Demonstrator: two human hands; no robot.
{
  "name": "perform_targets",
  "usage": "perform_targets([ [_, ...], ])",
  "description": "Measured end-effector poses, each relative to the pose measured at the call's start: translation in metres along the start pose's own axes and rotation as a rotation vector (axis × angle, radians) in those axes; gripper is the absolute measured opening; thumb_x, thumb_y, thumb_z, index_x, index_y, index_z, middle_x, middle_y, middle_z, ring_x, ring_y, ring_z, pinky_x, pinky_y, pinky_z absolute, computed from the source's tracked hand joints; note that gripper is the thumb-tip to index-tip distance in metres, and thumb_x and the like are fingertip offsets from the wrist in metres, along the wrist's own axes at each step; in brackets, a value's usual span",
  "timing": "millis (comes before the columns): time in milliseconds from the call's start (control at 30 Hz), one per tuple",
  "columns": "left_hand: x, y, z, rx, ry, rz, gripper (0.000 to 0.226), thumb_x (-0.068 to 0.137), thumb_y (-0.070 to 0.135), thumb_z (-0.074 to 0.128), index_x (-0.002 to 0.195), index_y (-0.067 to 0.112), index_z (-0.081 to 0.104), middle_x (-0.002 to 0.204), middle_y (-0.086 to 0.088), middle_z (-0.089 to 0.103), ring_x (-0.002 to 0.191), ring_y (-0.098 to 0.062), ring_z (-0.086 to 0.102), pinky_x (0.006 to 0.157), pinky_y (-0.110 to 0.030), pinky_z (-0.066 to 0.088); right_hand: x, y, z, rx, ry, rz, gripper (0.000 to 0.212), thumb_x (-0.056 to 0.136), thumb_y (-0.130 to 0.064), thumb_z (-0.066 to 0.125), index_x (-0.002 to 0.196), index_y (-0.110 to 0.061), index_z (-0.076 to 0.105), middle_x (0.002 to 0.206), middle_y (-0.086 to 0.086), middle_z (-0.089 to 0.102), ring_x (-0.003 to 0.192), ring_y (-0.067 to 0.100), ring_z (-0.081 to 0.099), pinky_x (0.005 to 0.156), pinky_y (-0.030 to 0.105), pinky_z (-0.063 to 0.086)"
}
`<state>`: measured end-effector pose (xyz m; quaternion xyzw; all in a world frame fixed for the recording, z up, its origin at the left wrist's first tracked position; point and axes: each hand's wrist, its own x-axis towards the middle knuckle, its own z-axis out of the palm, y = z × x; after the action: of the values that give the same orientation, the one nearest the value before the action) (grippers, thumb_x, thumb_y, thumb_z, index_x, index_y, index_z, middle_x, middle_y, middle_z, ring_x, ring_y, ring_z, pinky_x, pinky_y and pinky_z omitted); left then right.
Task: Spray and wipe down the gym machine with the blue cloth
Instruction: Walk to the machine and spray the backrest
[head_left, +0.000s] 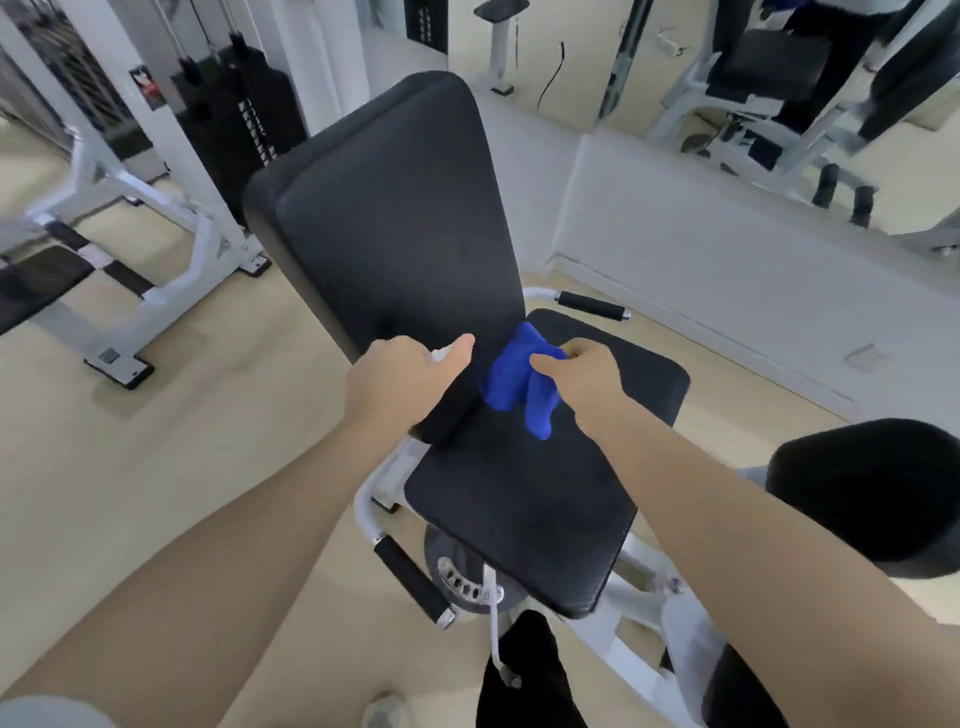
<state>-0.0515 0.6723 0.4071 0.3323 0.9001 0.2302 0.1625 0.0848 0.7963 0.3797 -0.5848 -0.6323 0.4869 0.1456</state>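
The gym machine has a black padded backrest standing upright and a black seat below it. My right hand is shut on a bunched blue cloth, held at the joint where the backrest meets the seat. Just left of the cloth, at the backrest's lower edge, my left hand is closed around a small white object, apparently the spray bottle. Only a sliver of it shows between thumb and fingers.
Black grip handles stick out beside the seat at the far right and near left. A black round pad sits to the right. A white-framed machine with a weight stack stands at left on the beige floor.
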Motion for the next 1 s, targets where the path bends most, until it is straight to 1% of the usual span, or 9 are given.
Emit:
perform_targets([
  [133,0.035,0.033,0.019,0.046,0.011,-0.145,0.063,0.082,0.064,0.041,0.052,0.011,0.025,0.049,-0.001,0.03,0.048,-0.022,0.035,0.048,-0.027,0.029,0.051,-0.02,-0.025,0.203,-0.06,-0.232,0.021,0.084,-0.025,0.065,0.071,-0.01,0.058,0.111,-0.004,0.059,0.093,0.009,0.057,0.079,0.024,0.046],
  [233,0.058,0.052,0.028,0.146,0.02,-0.208,0.064,0.079,0.067,0.039,0.051,0.01,0.028,0.049,0.0,0.032,0.046,-0.021,0.037,0.048,-0.026,0.031,0.091,-0.045,-0.041,0.343,-0.216,-0.157,0.024,0.091,-0.031,0.057,0.082,-0.009,0.054,0.081,0.005,0.06,0.072,0.012,0.053,0.068,0.026,0.044],
  [333,0.073,0.071,0.02,0.27,0.069,-0.241,0.066,0.08,0.068,0.038,0.052,0.009,0.032,0.05,-0.001,0.037,0.046,-0.02,0.041,0.049,-0.025,0.033,0.121,-0.063,-0.043,0.278,-0.222,-0.183,0.019,0.092,-0.035,0.053,0.077,-0.023,0.049,0.077,-0.004,0.055,0.074,0.013,0.054,0.072,0.028,0.046],
  [400,0.083,0.084,0.007,0.428,0.097,-0.207,0.067,0.082,0.069,0.036,0.053,0.009,0.039,0.052,-0.001,0.042,0.048,-0.019,0.044,0.049,-0.025,0.033,0.133,-0.074,-0.044,0.196,-0.192,-0.3,0.012,0.09,-0.026,0.054,0.081,-0.023,0.047,0.077,-0.008,0.053,0.078,0.013,0.054,0.069,0.022,0.044],
  [467,0.094,0.093,-0.009,0.619,0.111,-0.114,0.067,0.083,0.07,0.033,0.057,0.011,0.045,0.057,-0.001,0.047,0.05,-0.017,0.045,0.05,-0.024,0.032,0.138,-0.084,-0.046,0.107,-0.193,-0.448,0.009,0.087,-0.015,0.055,0.087,-0.01,0.048,0.076,-0.004,0.05,0.072,0.011,0.05,0.059,0.011,0.04],
  [567,0.111,0.104,-0.034,0.785,0.163,-0.021,0.063,0.086,0.069,0.03,0.057,0.013,0.042,0.059,-0.001,0.045,0.049,-0.016,0.038,0.049,-0.026,0.024,0.143,-0.093,-0.04,-0.091,-0.238,-0.652,0.014,0.083,-0.01,0.057,0.089,0.001,0.049,0.078,0.012,0.053,0.067,0.014,0.049,0.056,0.013,0.04],
  [667,0.126,0.111,-0.046,0.769,0.184,-0.029,0.06,0.087,0.064,0.033,0.055,0.014,0.039,0.057,-0.001,0.042,0.049,-0.016,0.036,0.055,-0.029,0.027,0.147,-0.091,-0.028,-0.179,-0.271,-0.674,0.01,0.085,-0.017,0.056,0.091,-0.012,0.051,0.091,0.004,0.058,0.079,0.015,0.056,0.067,0.026,0.043],
  [833,0.137,0.102,-0.039,0.694,0.168,-0.129,0.058,0.089,0.06,0.034,0.056,0.013,0.043,0.059,-0.003,0.047,0.051,-0.018,0.044,0.055,-0.029,0.033,0.144,-0.093,-0.019,-0.119,-0.265,-0.649,0.013,0.085,-0.012,0.054,0.086,0.001,0.054,0.081,0.015,0.06,0.064,0.014,0.051,0.058,0.021,0.041],
  [1000,0.119,0.083,-0.027,0.664,0.118,-0.243,0.062,0.085,0.067,0.034,0.058,0.013,0.047,0.06,-0.002,0.051,0.052,-0.018,0.048,0.054,-0.026,0.035,0.146,-0.079,-0.014,-0.122,-0.281,-0.621,0.013,0.089,-0.015,0.053,0.091,-0.003,0.055,0.085,0.011,0.061,0.066,0.011,0.051,0.06,0.017,0.04],
])
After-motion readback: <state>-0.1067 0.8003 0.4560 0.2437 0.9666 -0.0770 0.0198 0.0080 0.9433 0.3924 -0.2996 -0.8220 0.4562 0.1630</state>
